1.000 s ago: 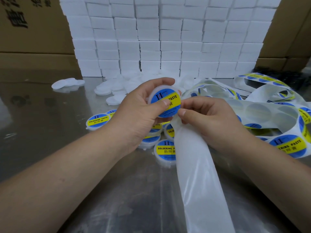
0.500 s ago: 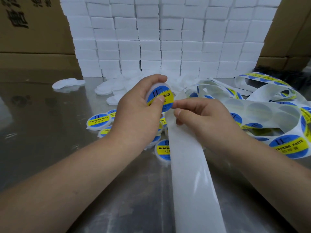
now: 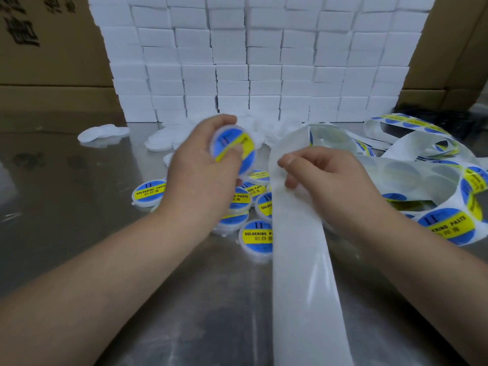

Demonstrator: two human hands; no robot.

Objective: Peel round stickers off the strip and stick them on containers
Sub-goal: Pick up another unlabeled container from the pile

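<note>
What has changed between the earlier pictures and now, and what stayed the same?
The left hand carried the stickered container leftward, away from the strip, opening a gap between the hands. It still grips the container; the right hand still pinches the strip. The labelled containers on the table stay put.

held container (image 3: pixel 230 138) blurred, strip (image 3: pixel 302 286) cut off by bottom edge

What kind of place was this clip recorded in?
Probably a packing or labelling workshop: steel worktable, stacked white boxes with cardboard cartons behind, and a pile of labelled soldering-paste containers.
</note>
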